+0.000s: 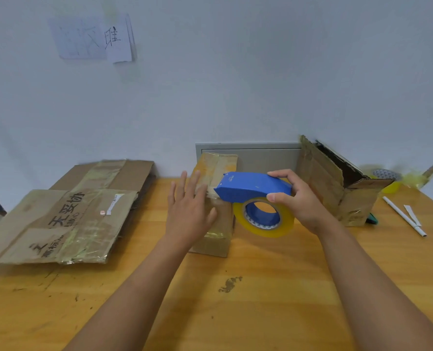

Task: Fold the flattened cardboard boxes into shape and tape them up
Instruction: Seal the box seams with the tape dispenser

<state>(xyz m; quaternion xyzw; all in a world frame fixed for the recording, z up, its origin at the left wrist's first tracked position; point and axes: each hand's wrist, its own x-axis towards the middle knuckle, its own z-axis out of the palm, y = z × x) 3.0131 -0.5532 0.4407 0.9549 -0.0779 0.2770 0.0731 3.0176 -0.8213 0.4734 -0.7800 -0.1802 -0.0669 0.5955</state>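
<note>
A small folded cardboard box (219,231) stands in the middle of the wooden table, its top covered in yellowish tape. My left hand (189,211) lies flat on its top with straight, spread fingers. My right hand (297,200) grips a blue tape dispenser (248,186) holding a roll of clear yellow tape (263,217). The dispenser's front end rests against the box's top right edge. A stack of flattened cardboard boxes (63,219) lies at the left of the table.
An open, worn cardboard box (337,183) stands at the back right against the wall. A white pen (404,216) and a paper strip lie at the far right, with yellow scraps behind them. A grey wall panel (261,155) sits behind the small box.
</note>
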